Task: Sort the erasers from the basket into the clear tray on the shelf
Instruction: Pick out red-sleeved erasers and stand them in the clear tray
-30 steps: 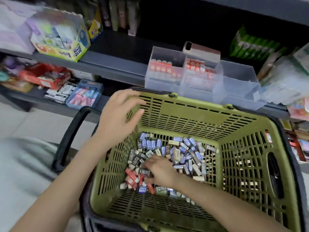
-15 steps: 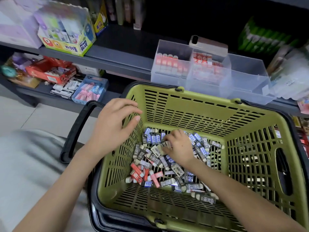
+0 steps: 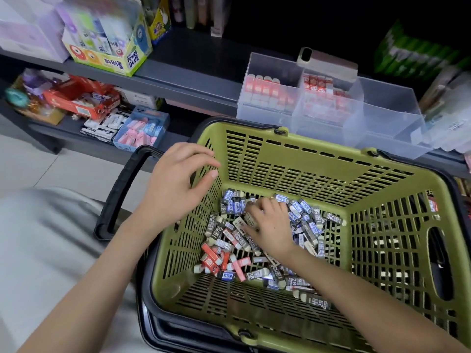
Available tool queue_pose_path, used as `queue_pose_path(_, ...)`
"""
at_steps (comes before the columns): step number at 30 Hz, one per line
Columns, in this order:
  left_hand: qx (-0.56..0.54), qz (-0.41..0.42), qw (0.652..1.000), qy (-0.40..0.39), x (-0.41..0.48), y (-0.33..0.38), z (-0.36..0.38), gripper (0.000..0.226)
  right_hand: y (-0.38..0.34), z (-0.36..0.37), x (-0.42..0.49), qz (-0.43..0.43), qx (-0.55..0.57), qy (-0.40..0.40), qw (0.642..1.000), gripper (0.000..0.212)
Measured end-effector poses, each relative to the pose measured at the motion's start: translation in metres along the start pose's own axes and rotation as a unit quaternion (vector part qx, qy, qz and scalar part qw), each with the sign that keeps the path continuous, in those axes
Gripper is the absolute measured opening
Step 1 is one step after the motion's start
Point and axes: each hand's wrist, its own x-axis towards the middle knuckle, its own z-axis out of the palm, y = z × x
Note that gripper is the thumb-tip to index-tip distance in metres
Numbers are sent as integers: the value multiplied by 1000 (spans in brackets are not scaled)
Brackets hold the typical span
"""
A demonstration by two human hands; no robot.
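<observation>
A green basket (image 3: 316,171) holds a loose pile of erasers (image 3: 309,225) in blue, black "2B" and red sleeves. My right hand (image 3: 271,229) lies palm-down in the middle of the pile. Its fingers curl down around some erasers at the far side, and the fingertips are buried. My left hand (image 3: 175,186) hovers at the basket's left rim, fingers relaxed and holding nothing. The clear tray (image 3: 300,123) stands on the shelf just behind the basket. Red erasers fill its left and middle compartments; its right compartment (image 3: 390,115) shows nothing inside.
The basket's black handle (image 3: 119,197) hangs down on the left. A glue display box (image 3: 112,57) sits on the shelf at the left. Boxes of erasers (image 3: 141,132) lie on the lower shelf. Packaged goods (image 3: 448,110) crowd the tray's right side.
My right hand has moved from the near left of the pile, by the red erasers, to its far middle. My left hand has stayed at the rim.
</observation>
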Motion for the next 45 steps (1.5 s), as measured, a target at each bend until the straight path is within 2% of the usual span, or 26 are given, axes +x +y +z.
queue_pose_path(3,4,-1,1000,2,-1,1,0,15,-14,11,-15,-81,11,-42,996,37)
queue_pose_path(7,9,7,1000,5,0,1,0,15,-20,25,-11,-60,-4,-153,986,52)
queue_pose_path(9,7,9,1000,5,0,0,1,15,-20,27,-4,-60,-2,-175,983,53)
queue_pose_path(14,6,13,1000,2,0,-1,1,17,-21,21,0,-13,61,-196,979,40)
queue_pose_path(17,25,36,999,-12,-2,4,4,16,-23,1,-3,52,178,-177,967,25)
queue_pose_path(18,14,33,999,-22,-4,8,6,18,-25,-12,-3,89,258,-165,948,20)
queue_pose_path(19,-7,20,999,-36,-7,13,9,22,-27,-27,-3,128,364,-157,909,17)
queue_pose_path(21,-61,-26,995,-78,-14,24,19,37,-32,-57,-2,179,587,-158,774,17)
queue_pose_path(22,-95,-59,987,-113,-19,30,25,44,-32,-69,-3,189,660,-161,709,19)
queue_pose_path(23,-140,-93,974,-149,-22,35,30,48,-33,-77,-3,188,704,-164,665,21)
queue_pose_path(25,-240,-146,942,-184,-29,43,39,41,-34,-87,-4,165,754,-172,613,25)
queue_pose_path(27,-282,-160,934,-150,-30,46,43,32,-35,-87,-7,158,764,-195,595,27)
queue_pose_path(28,-295,-167,933,-123,-29,45,43,29,-35,-83,-9,161,735,-215,623,26)
queue_pose_path(29,-317,-185,925,-96,-27,43,41,26,-34,-76,-12,154,665,-237,692,23)
queue_pose_path(31,-397,-254,880,-52,-21,38,36,21,-29,-53,-21,94,418,-289,856,23)
queue_pose_path(32,-442,-292,847,-37,-18,34,33,21,-26,-40,-27,51,288,-317,902,29)
queue_pose_path(33,-482,-325,813,-26,-15,31,30,22,-26,-29,-33,10,185,-341,922,35)
queue_pose_path(35,-528,-359,769,-15,-12,27,26,26,-28,-11,-42,-36,93,-359,928,41)
queue_pose_path(37,-548,-359,755,-16,-12,26,24,28,-32,0,-43,-28,85,-366,926,42)
queue_pose_path(39,-552,-354,755,-18,-12,25,24,28,-34,4,-39,15,89,-391,916,43)
queue_pose_path(42,-548,-353,758,-25,-12,25,24,29,-34,3,-31,59,99,-451,885,33)
queue_pose_path(45,-540,-353,763,-38,-12,24,25,29,-33,-2,-24,86,106,-493,859,38)
